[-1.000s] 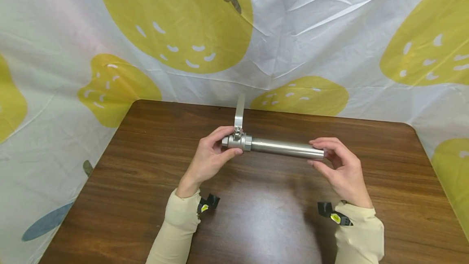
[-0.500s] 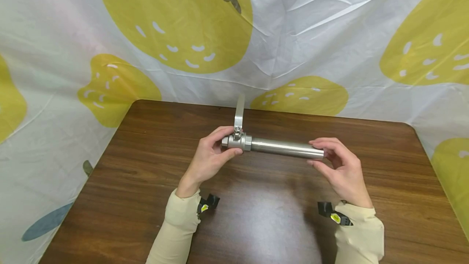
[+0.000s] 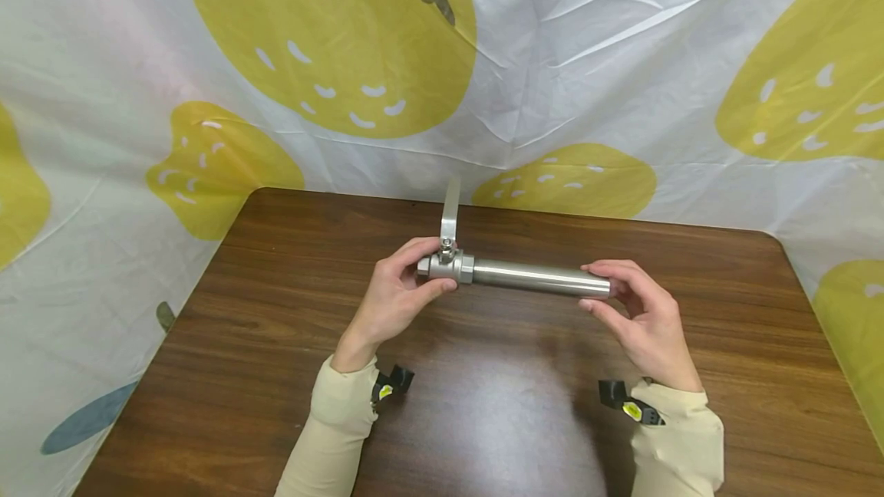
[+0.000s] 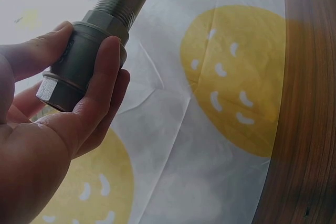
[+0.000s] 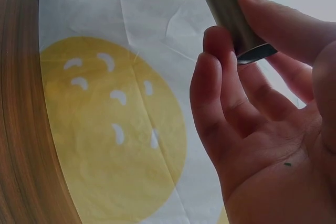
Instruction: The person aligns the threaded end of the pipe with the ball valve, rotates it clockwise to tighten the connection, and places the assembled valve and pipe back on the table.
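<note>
A steel ball valve [image 3: 445, 267] with a long flat lever handle [image 3: 450, 209] is joined to a smooth metal pipe [image 3: 539, 279]. My left hand [image 3: 394, 294] grips the valve body, thumb in front and fingers behind. At the other end, my right hand [image 3: 642, 313] pinches the pipe between thumb and fingers. In the left wrist view, some pipe thread [image 4: 114, 11] shows between the valve's hex collar and the plain pipe. The right wrist view shows the pipe's open end [image 5: 256, 53] facing the palm. The lever points away toward the back of the table.
A brown wood-grain table [image 3: 276, 313] lies under both hands. Behind it and at the sides hangs a white cloth [image 3: 511, 98] printed with yellow fruit shapes. Small black wrist cameras [image 3: 392, 386] sit at both cuffs.
The pipe's right end has risen very slightly and the lever has shifted a touch to the left. Both hands keep their hold and have hardly moved.
</note>
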Motion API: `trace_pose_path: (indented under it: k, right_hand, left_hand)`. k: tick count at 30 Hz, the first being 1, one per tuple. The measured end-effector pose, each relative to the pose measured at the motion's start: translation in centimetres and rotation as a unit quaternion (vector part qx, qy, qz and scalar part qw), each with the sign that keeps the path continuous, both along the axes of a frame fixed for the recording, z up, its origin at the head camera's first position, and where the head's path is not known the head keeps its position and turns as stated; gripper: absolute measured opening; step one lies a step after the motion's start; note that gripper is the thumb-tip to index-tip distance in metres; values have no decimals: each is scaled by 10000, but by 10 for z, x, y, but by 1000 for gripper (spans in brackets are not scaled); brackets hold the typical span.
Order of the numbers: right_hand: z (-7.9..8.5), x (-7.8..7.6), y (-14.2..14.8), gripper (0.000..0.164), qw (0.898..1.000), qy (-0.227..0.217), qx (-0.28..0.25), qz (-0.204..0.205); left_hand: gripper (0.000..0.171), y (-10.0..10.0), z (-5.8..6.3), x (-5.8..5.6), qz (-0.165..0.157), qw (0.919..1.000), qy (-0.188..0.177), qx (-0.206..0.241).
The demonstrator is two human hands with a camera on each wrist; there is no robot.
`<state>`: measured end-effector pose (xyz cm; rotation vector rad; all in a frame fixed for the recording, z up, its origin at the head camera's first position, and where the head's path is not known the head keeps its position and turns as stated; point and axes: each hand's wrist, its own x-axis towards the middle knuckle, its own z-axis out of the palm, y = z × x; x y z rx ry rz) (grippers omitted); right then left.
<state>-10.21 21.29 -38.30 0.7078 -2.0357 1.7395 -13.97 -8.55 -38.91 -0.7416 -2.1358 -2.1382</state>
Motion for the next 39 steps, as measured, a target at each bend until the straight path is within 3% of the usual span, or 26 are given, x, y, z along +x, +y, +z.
trace_pose_path:
  k: [11,21,29,39]
  right_hand:
    - [0,2,2,46,9972,-225,567,-440]
    - [-16,-4,11,45,9953,-315,653,-649]
    - [-7,-1,6,45,9990,-358,105,-227]
    - [-1,-1,0,45,9976,-25,-604,334]
  left_hand:
    - [47,0,1,1,-15,10000,11,9]
    - [47,-1,1,1,-64,10000,18,54]
    - [47,0,1,0,-44,10000,60,49]
    - [47,-1,1,1,-22,10000,66,38]
